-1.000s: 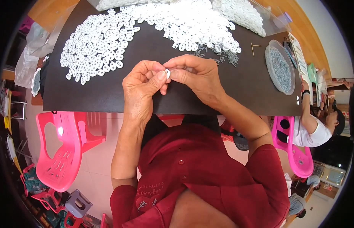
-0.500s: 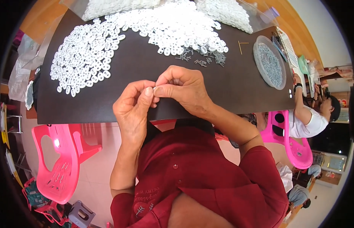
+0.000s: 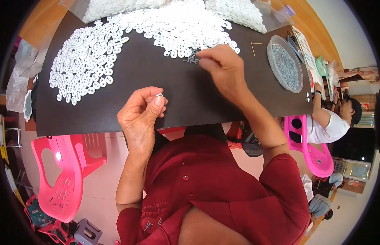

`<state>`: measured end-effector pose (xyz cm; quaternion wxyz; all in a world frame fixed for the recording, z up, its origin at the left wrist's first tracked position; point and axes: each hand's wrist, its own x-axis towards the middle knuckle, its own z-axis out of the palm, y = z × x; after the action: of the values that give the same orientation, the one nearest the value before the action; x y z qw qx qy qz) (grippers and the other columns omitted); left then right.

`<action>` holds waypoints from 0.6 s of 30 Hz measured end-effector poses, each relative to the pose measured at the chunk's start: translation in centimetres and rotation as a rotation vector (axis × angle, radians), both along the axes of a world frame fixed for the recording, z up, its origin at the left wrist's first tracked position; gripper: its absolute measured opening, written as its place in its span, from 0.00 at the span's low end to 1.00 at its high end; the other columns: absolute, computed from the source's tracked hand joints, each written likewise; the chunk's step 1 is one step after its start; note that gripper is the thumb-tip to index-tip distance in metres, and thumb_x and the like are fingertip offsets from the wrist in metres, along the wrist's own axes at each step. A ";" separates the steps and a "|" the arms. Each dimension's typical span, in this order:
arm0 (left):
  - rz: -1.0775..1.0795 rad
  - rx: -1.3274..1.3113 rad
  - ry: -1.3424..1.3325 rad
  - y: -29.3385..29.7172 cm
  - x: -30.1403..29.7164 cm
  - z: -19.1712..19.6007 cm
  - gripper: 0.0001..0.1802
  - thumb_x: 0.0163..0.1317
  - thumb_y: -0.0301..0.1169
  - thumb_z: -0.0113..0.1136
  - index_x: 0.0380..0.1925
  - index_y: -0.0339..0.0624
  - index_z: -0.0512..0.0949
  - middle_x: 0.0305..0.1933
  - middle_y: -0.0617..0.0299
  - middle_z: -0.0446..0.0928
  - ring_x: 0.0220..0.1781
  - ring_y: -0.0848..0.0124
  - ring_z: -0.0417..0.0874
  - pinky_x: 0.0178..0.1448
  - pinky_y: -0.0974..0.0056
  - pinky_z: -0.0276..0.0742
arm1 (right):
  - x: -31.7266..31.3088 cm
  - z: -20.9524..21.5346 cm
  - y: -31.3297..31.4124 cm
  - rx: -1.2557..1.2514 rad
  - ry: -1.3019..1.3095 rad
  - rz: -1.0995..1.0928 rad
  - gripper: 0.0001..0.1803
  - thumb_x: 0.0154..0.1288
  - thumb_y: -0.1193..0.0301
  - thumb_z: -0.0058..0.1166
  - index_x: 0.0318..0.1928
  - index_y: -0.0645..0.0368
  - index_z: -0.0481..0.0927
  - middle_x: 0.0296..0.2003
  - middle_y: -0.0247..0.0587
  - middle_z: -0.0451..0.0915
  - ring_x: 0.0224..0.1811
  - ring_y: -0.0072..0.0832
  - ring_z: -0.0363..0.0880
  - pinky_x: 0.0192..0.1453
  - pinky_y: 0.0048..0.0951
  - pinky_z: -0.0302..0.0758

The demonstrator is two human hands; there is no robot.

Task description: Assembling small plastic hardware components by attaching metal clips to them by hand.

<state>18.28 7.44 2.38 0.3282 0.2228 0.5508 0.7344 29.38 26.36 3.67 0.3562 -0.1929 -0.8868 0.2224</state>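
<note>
Above the table's near edge, my left hand (image 3: 141, 112) is closed, pinching a small white oval plastic piece (image 3: 159, 95) between thumb and forefinger. Most of that piece is covered by the fingers. My right hand (image 3: 226, 71) is farther out and to the right, its fingertips bent down beside a little heap of short grey pins, perhaps screws (image 3: 192, 57). Motion smears those fingers, so I cannot tell whether they hold anything. Behind the pins spreads a big pile of white oval pieces (image 3: 190, 30), each with holes. Another spread of the same pieces (image 3: 81, 65) lies to the left.
The dark table (image 3: 96, 120) carries a clear round tub (image 3: 295, 89) of small grey metal parts at right, near two thin brownish sticks (image 3: 252, 48). Bags of white pieces (image 3: 239, 14) lie along the far edge. A person (image 3: 333, 126) sits at right; pink chairs (image 3: 61, 179) flank me.
My right hand has left my left hand and moved away and right to the grey pins. My left hand stays nearly in place, with the white piece now showing.
</note>
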 end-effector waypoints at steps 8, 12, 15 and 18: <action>-0.015 -0.002 0.009 0.7 0.3 -0.7 0.06 0.63 0.30 0.58 0.33 0.38 0.75 0.26 0.67 0.75 0.26 0.83 0.71 0.29 0.78 0.67 | -1.4 -1.1 2.2 0.325 -0.083 -0.009 0.07 0.49 0.77 0.60 0.32 0.55 0.82 0.25 0.37 0.75 0.31 0.35 0.72 0.35 0.32 0.69; -0.025 -0.005 0.027 0.6 0.2 -1.0 0.06 0.64 0.30 0.58 0.33 0.38 0.75 0.26 0.67 0.75 0.26 0.84 0.71 0.29 0.79 0.66 | -3.0 -1.4 2.7 0.452 -0.187 0.006 0.08 0.48 0.77 0.60 0.32 0.53 0.81 0.24 0.37 0.71 0.31 0.36 0.70 0.34 0.34 0.68; -0.025 0.022 0.057 0.5 0.3 -1.2 0.06 0.63 0.30 0.58 0.34 0.38 0.75 0.26 0.67 0.75 0.26 0.84 0.71 0.29 0.79 0.66 | -3.5 -1.4 2.9 0.515 -0.260 0.031 0.08 0.48 0.77 0.61 0.31 0.53 0.80 0.24 0.37 0.71 0.31 0.36 0.70 0.33 0.34 0.68; -0.018 0.031 0.046 0.7 0.3 -1.3 0.06 0.63 0.29 0.58 0.34 0.38 0.75 0.26 0.67 0.75 0.26 0.84 0.71 0.29 0.79 0.66 | -4.0 -1.6 3.1 0.534 -0.289 0.042 0.08 0.48 0.77 0.61 0.31 0.52 0.80 0.24 0.37 0.71 0.31 0.36 0.70 0.33 0.34 0.68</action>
<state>18.61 8.10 1.05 0.3185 0.2496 0.5446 0.7346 25.41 29.46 2.09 0.2600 -0.1035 -0.9592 -0.0411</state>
